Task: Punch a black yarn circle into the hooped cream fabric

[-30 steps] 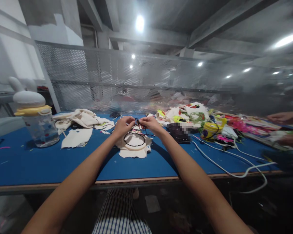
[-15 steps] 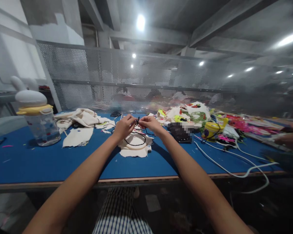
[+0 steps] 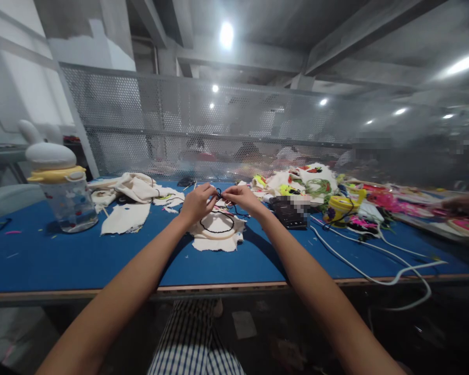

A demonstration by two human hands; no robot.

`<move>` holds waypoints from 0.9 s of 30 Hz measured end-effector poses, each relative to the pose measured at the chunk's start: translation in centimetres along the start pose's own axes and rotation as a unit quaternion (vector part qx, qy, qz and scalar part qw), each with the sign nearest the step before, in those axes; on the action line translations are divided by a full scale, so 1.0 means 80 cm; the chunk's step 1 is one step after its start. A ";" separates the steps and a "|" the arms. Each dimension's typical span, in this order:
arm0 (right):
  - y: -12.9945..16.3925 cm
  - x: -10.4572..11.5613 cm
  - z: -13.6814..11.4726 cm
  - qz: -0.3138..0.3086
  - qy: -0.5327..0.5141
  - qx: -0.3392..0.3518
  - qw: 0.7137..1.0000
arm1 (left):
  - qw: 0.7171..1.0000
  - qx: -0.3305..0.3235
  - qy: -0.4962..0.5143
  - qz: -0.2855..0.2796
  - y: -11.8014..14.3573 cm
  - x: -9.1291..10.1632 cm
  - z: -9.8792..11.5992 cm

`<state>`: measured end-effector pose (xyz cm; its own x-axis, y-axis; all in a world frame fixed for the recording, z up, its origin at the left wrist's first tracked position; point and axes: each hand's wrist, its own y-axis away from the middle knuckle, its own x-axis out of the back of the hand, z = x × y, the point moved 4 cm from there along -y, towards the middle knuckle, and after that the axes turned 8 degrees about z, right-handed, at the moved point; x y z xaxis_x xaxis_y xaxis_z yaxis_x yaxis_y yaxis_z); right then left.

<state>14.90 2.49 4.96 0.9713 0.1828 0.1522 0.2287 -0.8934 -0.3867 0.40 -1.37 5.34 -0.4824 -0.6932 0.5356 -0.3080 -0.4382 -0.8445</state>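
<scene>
Presently, a black cord (image 3: pixel 218 194) is pinched between the left hand (image 3: pixel 196 203) and right hand (image 3: pixel 240 199), both clamped on it, just above a cream cloth (image 3: pixel 218 235) lying on the blue desk (image 3: pixel 62 260).

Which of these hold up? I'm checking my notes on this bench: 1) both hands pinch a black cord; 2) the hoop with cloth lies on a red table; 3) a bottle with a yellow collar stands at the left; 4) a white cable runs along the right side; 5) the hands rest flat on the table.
1) True: left hand and right hand pinch the black cord.
2) False: the hoop with cloth lies on a blue table.
3) True: bottle.
4) True: white cable.
5) False: they are raised above the hoop.
</scene>
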 end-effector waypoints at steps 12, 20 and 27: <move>0.003 -0.001 -0.011 0.037 0.125 0.077 0.988 | 1.000 0.010 -0.001 -0.002 0.000 0.002 0.001; 0.002 0.000 -0.014 0.084 0.170 0.118 0.975 | 0.999 0.031 -0.014 0.015 -0.003 -0.002 0.001; 0.006 -0.007 -0.015 0.073 0.118 0.092 0.986 | 0.998 0.047 -0.028 0.027 -0.008 0.005 0.006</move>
<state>14.41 1.48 5.81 0.9573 -0.0634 0.2820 0.1161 -0.8090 -0.5762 0.78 -1.66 6.07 -0.4493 -0.7469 0.4901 -0.2037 -0.4484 -0.8703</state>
